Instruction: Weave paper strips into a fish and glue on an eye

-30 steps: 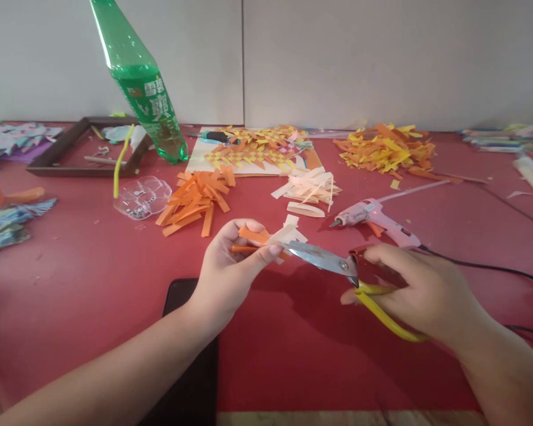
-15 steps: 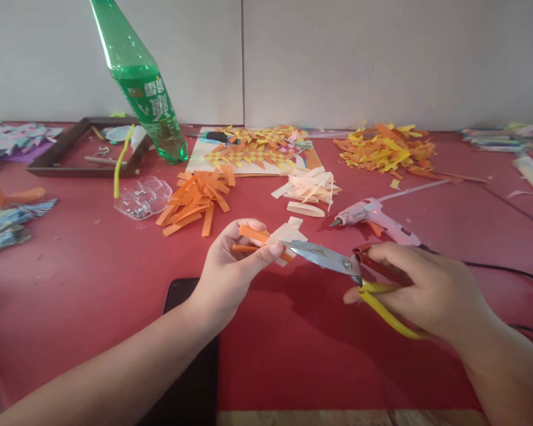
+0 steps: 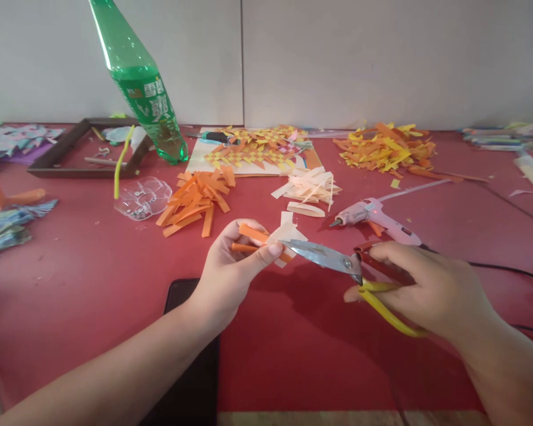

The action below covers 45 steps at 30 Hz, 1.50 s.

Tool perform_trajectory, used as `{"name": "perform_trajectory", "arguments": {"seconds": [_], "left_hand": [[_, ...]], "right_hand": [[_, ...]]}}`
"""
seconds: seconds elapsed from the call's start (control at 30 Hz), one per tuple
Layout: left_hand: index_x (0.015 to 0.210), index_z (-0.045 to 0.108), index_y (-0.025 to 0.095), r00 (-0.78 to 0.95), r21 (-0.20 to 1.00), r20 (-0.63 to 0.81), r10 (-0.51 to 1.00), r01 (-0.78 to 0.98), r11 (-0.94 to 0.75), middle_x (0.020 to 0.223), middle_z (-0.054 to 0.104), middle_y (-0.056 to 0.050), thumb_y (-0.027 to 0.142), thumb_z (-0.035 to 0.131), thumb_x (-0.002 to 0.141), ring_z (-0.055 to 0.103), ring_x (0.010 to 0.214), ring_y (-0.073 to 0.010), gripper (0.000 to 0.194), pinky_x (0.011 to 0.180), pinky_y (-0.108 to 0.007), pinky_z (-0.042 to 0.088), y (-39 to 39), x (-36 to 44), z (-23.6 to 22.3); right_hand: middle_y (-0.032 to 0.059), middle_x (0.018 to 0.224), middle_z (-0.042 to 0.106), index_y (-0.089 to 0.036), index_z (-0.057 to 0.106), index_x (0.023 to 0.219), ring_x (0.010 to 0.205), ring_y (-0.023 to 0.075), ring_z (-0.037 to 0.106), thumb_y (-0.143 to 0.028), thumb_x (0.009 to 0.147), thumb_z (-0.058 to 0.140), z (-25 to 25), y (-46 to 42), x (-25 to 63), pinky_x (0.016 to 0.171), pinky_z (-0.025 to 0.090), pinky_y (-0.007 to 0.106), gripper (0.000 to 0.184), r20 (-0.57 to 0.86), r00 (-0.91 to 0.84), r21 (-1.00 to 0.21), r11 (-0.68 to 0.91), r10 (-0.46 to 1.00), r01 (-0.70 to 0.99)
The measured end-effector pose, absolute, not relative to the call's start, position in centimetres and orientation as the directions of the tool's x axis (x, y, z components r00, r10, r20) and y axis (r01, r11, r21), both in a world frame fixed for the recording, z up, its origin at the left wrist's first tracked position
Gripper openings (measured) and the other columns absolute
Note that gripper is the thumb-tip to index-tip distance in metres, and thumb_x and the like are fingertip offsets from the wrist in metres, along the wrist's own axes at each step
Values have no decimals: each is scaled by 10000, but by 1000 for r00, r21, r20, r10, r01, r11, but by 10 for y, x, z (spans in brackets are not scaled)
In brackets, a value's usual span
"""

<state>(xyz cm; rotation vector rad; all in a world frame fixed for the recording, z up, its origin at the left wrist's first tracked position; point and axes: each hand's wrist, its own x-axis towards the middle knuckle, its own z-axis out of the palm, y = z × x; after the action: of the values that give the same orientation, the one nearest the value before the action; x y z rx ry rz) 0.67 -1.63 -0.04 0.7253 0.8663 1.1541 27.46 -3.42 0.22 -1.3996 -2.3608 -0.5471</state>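
My left hand (image 3: 233,272) pinches a small bundle of woven paper strips (image 3: 286,231), cream and orange, between thumb and fingers. In my right hand (image 3: 426,290) is a pair of scissors (image 3: 324,255) with yellow handles. Its blades point left and look closed together, their tips at the paper beside my left thumb. Whether the tips touch the paper I cannot tell. Behind my hands lie a heap of orange paper strips (image 3: 195,201) and a smaller heap of cream strips (image 3: 313,186).
A pink glue gun (image 3: 377,219) with a cord lies behind my right hand. A black phone (image 3: 186,367) is under my left forearm. Farther back stand a green bottle (image 3: 146,100), a dark frame (image 3: 48,168), a clear dish (image 3: 144,198) and a yellow-orange strip pile (image 3: 386,148).
The cream strip ends above my left thumb have shifted; one now stands more upright. Both hands and the scissors have stayed nearly in place.
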Motion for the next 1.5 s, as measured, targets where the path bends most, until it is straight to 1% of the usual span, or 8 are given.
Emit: {"name": "perform_trajectory", "arguments": {"seconds": [0.27, 0.47, 0.6, 0.77, 0.93, 1.13, 1.27, 1.5], "left_hand": [[791, 589, 198, 69, 869, -215, 974, -442, 223, 733, 659, 58, 180, 788, 752, 673, 722, -84, 204, 759, -198, 518, -15, 7, -2], [830, 605, 206, 15, 885, -262, 965, -395, 246, 768, 609, 55, 235, 799, 738, 631, 705, -79, 216, 711, -197, 509, -16, 7, -1], [830, 594, 206, 18, 912, -222, 975, -350, 214, 792, 601, 45, 244, 784, 757, 621, 710, -80, 207, 679, -186, 502, -16, 8, -1], [814, 570, 199, 5, 916, -196, 981, -357, 184, 758, 563, 49, 245, 769, 775, 585, 691, -72, 208, 652, -173, 499, -16, 9, -1], [784, 560, 198, -83, 907, -145, 986, -410, 99, 722, 544, 59, 244, 773, 774, 565, 693, -59, 218, 654, -142, 474, -15, 8, 0], [950, 677, 254, -52, 884, -242, 969, -424, 198, 818, 612, 46, 275, 777, 767, 597, 744, -88, 209, 648, -173, 491, -15, 7, -2], [826, 725, 222, 4, 874, -225, 974, -440, 204, 738, 621, 46, 277, 761, 790, 565, 683, -63, 75, 678, -168, 487, -15, 7, -3], [756, 734, 196, 12, 867, -272, 962, -431, 250, 720, 664, 24, 310, 806, 734, 605, 709, -87, 136, 667, -177, 506, -14, 9, -4]], "right_hand": [[0, 556, 642, -214, 552, 782, 445, 164, 618, -782, 809, 413, 1, -33, 275, 445, 391, 257, 586, 507, -368, 148, 342, 780, 928], [-7, 560, 627, -220, 550, 775, 432, 142, 562, -740, 767, 522, 6, -33, 274, 462, 379, 251, 520, 456, -284, 41, 299, 843, 953], [-35, 523, 550, -222, 523, 768, 418, 118, 498, -712, 748, 576, 4, -33, 270, 455, 360, 238, 493, 437, -277, -20, 317, 856, 948], [-55, 510, 475, -237, 486, 743, 426, 108, 419, -727, 730, 578, 4, -35, 270, 440, 343, 224, 498, 353, -165, -106, 215, 921, 971], [-20, 568, 577, -236, 522, 755, 470, 159, 534, -681, 707, 630, -1, -36, 272, 466, 363, 256, 461, 180, -227, -73, 243, 957, 967], [34, 780, 716, -229, 612, 829, 648, 212, 670, -559, 755, 649, -4, -38, 269, 520, 440, 284, 340, 5, -287, -132, 285, 958, 949], [36, 845, 742, -227, 670, 879, 712, 226, 705, -518, 731, 683, -6, -40, 270, 586, 501, 311, 326, -3, -316, -179, 310, 949, 934], [50, 852, 743, -198, 699, 943, 724, 230, 710, -391, 723, 709, -3, -42, 269, 640, 553, 340, 293, -3, -413, -198, 404, 911, 893]]}}
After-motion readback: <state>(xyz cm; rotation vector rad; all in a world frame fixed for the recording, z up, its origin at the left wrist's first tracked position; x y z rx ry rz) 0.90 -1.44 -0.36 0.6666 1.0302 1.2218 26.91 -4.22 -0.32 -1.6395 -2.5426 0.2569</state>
